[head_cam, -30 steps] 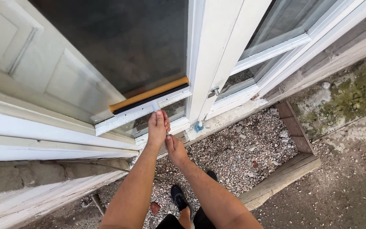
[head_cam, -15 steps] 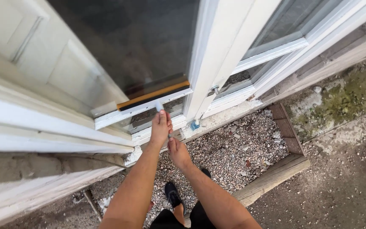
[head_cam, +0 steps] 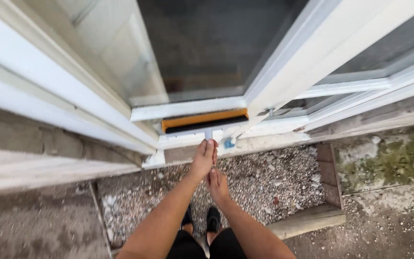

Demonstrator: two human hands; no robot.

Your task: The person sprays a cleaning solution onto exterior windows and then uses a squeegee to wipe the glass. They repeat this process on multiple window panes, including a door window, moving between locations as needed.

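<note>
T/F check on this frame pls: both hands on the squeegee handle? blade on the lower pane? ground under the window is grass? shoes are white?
1. Both hands grip the squeegee handle: true. The left hand sits above the right hand on the handle.
2. The squeegee blade lies on the small lower pane, below the white crossbar: true.
3. The ground under the window is grass: false. It is gravel edged by a wooden border.
4. The shoes are white: false. The shoes are black.
</note>
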